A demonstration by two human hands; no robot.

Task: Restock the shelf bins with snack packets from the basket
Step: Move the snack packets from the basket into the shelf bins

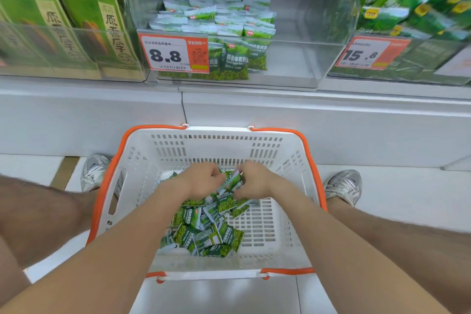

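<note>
Down at arm's length, both hands were inside the white basket (216, 135), close together with hardly a gap between them. The left hand (202, 178) had its fingers curled onto a small bunch of packets (233, 182). The right hand (254, 182) pinched the same bunch from the other side, so it stood tilted between the two hands. Nearer the body than the hands, under the wrists, a loose pile of green packets (209, 229) lay on the basket's bottom. The orange handles (312, 160) hung down along the rim on either side of the hands.

Beyond the hands and higher up, a clear shelf bin (300, 64) held stacked packets (216, 7) of the same green kind in its left half, with a price tag (173, 52) reading 8.8 on its front. Left of that bin stood green cartons (76, 15). To its right were bigger green bags (420, 0), blurred. One shoe (94, 171) stood on the floor outside the basket, left of the hands, and another shoe (344, 186) right of them.
</note>
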